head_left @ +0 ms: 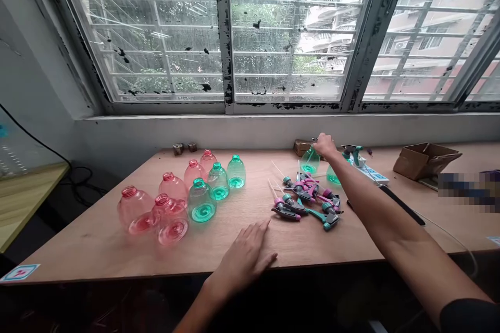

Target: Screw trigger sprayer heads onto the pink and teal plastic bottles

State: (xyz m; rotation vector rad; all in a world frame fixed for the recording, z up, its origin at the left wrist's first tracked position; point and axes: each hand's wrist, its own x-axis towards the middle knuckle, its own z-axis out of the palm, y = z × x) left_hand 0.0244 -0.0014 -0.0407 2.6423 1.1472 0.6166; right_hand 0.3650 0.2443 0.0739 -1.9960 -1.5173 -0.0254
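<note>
My right hand [325, 144] reaches to the back of the table, its fingers closed round the top of a green spray bottle [310, 160]; most of the sprayer head is hidden by the hand. Partly behind my right forearm stands another green spray bottle [333, 176] with a dark and teal trigger head [353, 151]. My left hand [250, 247] lies flat near the front edge, fingers stretched out and holding nothing. Just beyond its fingertips is a heap of loose trigger sprayer heads [307, 192], pink, teal and dark, some with thin tubes pointing up and left.
Left of centre stand several open pink bottles [172, 221] and three open green bottles [202, 203]. To the right are a white power strip [371, 173], a dark flat object [402, 205] and an open cardboard box [425, 161]. Small brown blocks [178, 149] sit by the wall.
</note>
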